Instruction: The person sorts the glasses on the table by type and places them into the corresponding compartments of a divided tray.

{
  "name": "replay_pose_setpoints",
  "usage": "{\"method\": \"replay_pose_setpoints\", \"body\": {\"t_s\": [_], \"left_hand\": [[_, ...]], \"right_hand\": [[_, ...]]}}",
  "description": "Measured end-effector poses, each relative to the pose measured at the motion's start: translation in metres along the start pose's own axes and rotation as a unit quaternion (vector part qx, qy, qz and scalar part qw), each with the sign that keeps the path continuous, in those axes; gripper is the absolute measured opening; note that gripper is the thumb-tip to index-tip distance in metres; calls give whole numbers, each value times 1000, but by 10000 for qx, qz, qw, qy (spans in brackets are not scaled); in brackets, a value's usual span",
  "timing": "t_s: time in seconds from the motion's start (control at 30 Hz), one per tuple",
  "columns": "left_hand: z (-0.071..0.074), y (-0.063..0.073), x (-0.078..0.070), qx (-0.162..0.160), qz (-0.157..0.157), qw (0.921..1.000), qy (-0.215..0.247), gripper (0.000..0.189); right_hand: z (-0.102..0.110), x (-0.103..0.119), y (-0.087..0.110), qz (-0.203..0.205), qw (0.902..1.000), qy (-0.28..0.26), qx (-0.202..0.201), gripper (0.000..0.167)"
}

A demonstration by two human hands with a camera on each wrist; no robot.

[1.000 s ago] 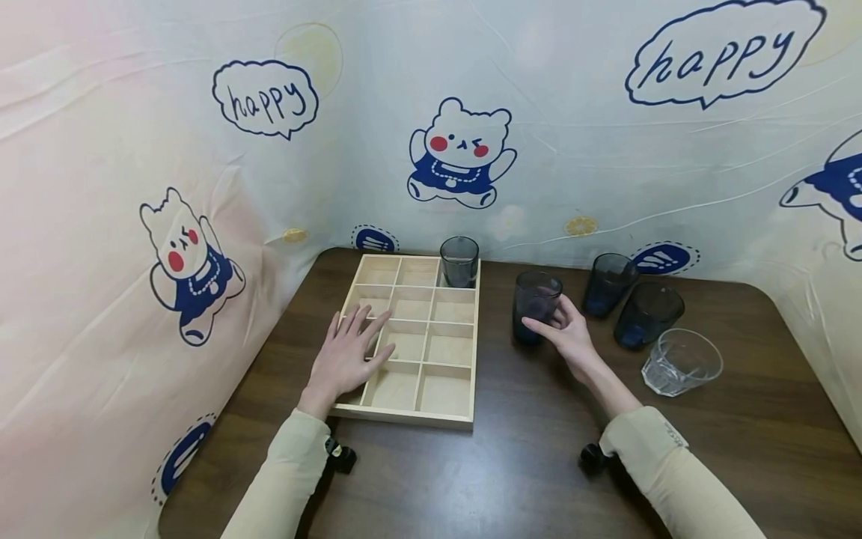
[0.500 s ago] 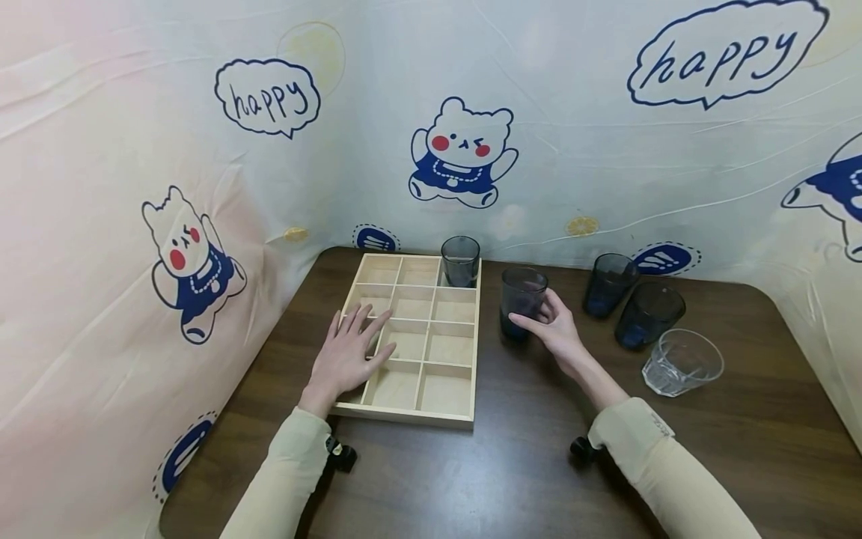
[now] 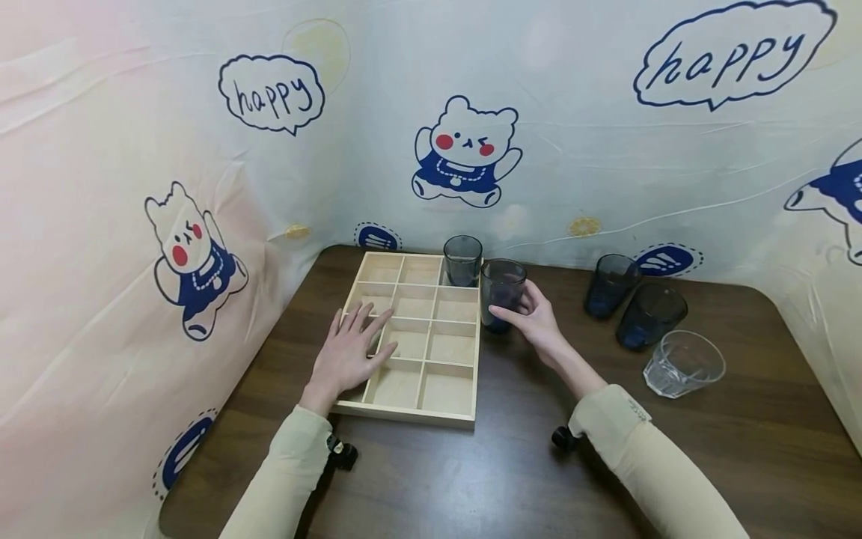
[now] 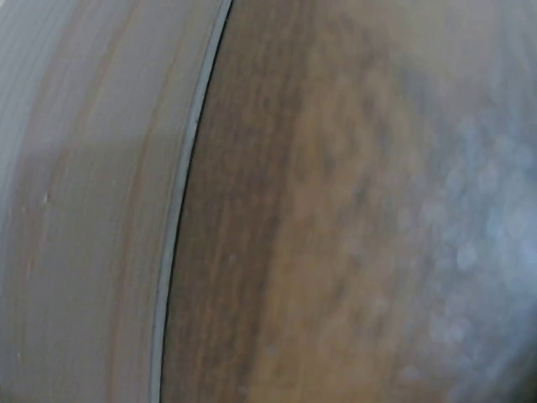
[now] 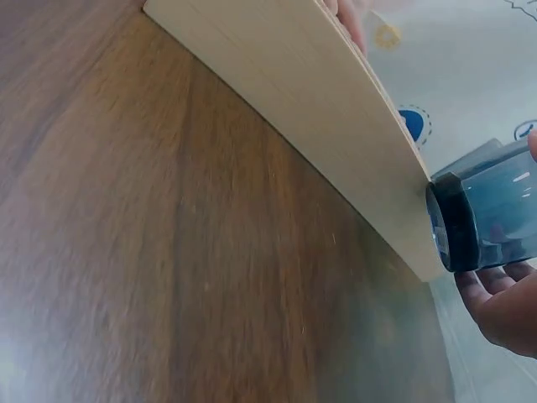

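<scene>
My right hand (image 3: 535,320) grips a dark blue-grey drinking glass (image 3: 503,288), thumb at the front and fingers behind. The glass is upright at the right edge of the wooden compartment box (image 3: 450,417). In the right wrist view, the base of the same glass (image 5: 495,206) overlaps the top of the box's side wall (image 5: 336,109). My left hand (image 3: 343,359) rests with spread fingers on the box's left side. Another dark glass (image 3: 462,262) stands in the back right compartment. The left wrist view shows only the box's outer wall (image 4: 92,210) and tabletop.
Two more dark glasses (image 3: 609,286) (image 3: 649,318) stand at the right of the brown table (image 3: 525,449). In front of them is a clear faceted glass (image 3: 682,364). A printed curtain (image 3: 572,150) hangs behind and to the left.
My right hand has carried the dark glass leftward and slightly back, from the open tabletop to the box's right edge. The left hand has stayed in place.
</scene>
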State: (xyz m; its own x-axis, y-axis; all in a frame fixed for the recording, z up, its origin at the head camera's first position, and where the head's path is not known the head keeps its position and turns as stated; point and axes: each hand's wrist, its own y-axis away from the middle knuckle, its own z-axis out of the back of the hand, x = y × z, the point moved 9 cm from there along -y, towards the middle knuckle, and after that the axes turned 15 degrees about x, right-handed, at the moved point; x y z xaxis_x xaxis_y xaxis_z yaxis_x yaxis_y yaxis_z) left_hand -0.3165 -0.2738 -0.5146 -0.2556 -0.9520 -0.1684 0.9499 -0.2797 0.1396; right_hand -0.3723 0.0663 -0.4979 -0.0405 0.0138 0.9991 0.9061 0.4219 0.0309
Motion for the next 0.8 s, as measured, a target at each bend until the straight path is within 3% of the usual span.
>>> {"method": "replay_pose_setpoints", "body": {"t_s": [0.33,0.8], "left_hand": [[0,-1,1,-21,6,10000,-71,74],[1,0,0,-19,12,10000,-52,74]], "right_hand": [[-7,6,-7,-12,10000,43,-52,75],[-33,19,-21,401,9982,-445,25,72]]}}
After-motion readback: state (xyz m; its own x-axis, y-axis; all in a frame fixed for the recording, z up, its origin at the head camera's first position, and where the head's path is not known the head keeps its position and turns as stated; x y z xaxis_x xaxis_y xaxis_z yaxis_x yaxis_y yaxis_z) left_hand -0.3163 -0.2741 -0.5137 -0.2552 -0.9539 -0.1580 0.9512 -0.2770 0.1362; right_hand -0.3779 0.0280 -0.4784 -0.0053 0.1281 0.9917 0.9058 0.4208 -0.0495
